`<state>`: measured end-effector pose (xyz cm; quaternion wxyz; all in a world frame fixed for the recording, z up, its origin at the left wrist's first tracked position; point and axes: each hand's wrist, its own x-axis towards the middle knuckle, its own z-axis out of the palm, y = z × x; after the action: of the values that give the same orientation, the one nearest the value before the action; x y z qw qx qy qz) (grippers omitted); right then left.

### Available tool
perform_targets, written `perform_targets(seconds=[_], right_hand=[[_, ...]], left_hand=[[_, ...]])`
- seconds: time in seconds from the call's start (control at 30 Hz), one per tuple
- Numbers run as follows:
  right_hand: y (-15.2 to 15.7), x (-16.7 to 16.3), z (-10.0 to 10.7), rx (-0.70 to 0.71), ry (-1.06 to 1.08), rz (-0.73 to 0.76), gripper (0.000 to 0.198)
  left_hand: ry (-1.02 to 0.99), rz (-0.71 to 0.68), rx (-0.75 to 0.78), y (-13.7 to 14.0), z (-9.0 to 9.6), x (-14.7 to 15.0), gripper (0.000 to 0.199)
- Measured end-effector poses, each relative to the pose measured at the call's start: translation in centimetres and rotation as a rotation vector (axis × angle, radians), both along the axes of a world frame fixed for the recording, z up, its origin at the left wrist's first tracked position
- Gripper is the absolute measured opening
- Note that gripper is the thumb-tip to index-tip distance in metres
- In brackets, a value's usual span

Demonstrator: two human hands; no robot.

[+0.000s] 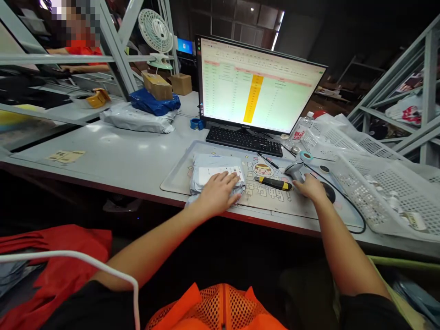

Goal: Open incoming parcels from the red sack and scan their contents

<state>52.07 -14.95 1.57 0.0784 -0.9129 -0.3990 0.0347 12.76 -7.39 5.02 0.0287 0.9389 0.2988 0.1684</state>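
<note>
My left hand [222, 190] lies flat with its fingers spread on a pale plastic mailer parcel [216, 161], partly over its white label. My right hand [311, 187] is closed around the handle of a grey handheld barcode scanner [294, 168], just above the desk mat. Between the hands lie a yellow-and-black utility knife [273, 183] and a black pen [268, 160]. Beside my right hand is a black mouse [329, 192], partly hidden by that hand. Parcel, knife and pen all rest on the printed desk mat [178, 176].
Behind the mat stand a black keyboard [244, 140] and a monitor [254, 85] showing a spreadsheet. White perforated baskets [395, 183] line the right side. More parcels [140, 118], a blue tape roll [197, 123] and a fan [156, 31] are at the left; another person sits beyond the frame.
</note>
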Motion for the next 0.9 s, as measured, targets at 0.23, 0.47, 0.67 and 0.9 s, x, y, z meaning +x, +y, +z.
perform_targets(seconds=[0.23,0.47,0.67,0.9], right_hand=[[2.0,-1.7,-0.2,-0.07,-0.011,-0.031,0.055],[0.4,-2.7,8.8,0.051,0.255,0.22,0.036],[-3.0,-7.8,17.3,0.017,0.444,0.653,0.04],[-1.3,-10.5,17.5,-0.06,0.41,0.77,0.035]], left_hand=[[-0.061,0.041,0.24,-0.9,-5.1,0.5,0.054],[-0.229,-0.14,0.195,-1.6,-3.4,-0.6,0.045],[-0.567,-0.216,0.178,-1.0,-0.1,-5.3,0.016],[-0.468,0.013,0.033,4.4,-0.7,-9.4,0.038]])
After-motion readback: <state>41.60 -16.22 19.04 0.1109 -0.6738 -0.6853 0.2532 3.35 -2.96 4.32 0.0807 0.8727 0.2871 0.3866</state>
